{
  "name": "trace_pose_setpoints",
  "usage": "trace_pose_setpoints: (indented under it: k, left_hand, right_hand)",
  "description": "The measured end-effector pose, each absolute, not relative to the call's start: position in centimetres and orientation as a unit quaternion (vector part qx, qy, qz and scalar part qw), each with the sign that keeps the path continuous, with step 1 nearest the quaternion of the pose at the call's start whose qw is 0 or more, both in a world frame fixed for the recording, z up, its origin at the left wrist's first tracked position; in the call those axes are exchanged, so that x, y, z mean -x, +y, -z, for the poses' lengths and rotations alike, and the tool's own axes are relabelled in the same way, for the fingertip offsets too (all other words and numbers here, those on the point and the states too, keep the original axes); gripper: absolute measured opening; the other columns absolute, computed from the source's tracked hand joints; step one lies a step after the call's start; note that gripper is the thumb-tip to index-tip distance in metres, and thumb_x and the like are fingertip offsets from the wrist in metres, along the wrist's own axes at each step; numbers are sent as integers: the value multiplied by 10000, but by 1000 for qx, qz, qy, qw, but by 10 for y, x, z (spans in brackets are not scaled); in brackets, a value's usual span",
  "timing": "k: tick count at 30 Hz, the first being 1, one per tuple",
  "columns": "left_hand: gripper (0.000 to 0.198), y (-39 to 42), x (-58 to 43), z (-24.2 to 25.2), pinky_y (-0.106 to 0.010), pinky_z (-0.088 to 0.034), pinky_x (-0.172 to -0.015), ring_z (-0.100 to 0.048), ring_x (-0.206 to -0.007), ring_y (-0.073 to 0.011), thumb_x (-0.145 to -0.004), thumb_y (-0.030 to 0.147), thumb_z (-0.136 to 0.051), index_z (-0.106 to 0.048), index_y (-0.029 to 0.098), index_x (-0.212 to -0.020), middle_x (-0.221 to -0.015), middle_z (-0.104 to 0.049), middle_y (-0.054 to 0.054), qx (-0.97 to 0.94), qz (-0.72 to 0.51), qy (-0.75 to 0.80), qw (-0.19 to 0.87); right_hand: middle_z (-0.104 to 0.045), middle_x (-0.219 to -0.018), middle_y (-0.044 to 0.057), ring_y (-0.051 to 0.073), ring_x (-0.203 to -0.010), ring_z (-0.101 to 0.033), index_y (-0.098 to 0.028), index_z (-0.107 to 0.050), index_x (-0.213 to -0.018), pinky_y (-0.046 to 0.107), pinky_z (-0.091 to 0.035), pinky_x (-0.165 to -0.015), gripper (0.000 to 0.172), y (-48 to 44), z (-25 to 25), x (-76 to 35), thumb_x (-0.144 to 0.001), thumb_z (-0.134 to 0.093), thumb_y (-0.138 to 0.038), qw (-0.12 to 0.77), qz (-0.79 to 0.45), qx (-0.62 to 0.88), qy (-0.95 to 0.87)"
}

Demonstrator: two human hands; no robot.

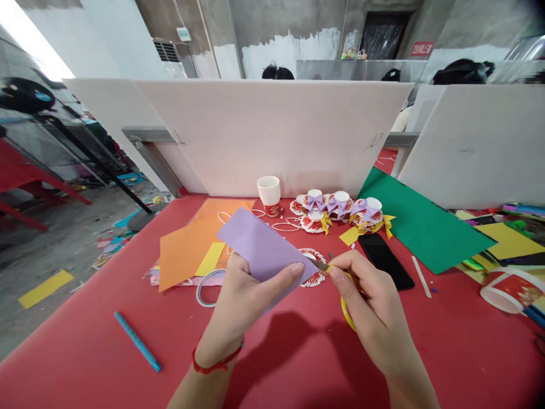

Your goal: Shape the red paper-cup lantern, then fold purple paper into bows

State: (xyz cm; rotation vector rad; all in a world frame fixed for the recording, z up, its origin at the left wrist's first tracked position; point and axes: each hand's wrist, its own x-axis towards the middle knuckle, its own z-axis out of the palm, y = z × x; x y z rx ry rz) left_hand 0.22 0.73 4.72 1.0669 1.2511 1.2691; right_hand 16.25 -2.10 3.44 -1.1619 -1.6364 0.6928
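My left hand grips a folded sheet of purple paper, thumb on top, above the middle of the table. In my right hand is a pair of scissors with yellow handles. The blades point left and meet the paper's right-hand corner; whether they have cut into it I cannot tell. Behind the blades, partly hidden, a red-and-white fringed paper piece lies on the table. Farther back sit several small fringed cup crafts with purple and yellow bows.
A white paper cup stands by the white divider. Orange paper, a tape roll and a teal pen lie left; a black phone, green sheet and tipped cup right.
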Motion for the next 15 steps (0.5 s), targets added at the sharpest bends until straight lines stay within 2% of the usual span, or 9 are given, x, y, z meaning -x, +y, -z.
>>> trace_pose_setpoints:
  k: [5,10,15]
  left_hand:
    - [164,1,-11,-50,-202,-514,-502,-662,-542,-143,-557,245,-825,-722,157,-649,-607,-733,-9,-432,-522,518,523]
    - [161,-4,-15,-47,-231,-552,-538,-705,-612,-181,-571,243,-824,-750,176,-697,-662,-764,-19,-439,-497,519,539]
    - [265,5,-5,-37,-256,-567,-543,-722,-655,-216,-529,268,-887,-764,180,-747,-711,-773,-37,-516,-442,515,523]
  right_hand:
    - [-460,-616,-78,73,-489,-390,-220,-501,-795,225,-327,-508,228,-23,-34,-163,-1009,-427,-227,496,-267,473,-678]
    - [-451,-604,-82,72,-501,-401,-219,-490,-791,217,-308,-487,224,-23,-35,-164,-1006,-430,-207,499,-240,470,-688]
    - [-445,-601,-84,69,-499,-404,-220,-491,-790,211,-301,-480,223,-24,-35,-166,-1004,-432,-194,496,-239,460,-697]
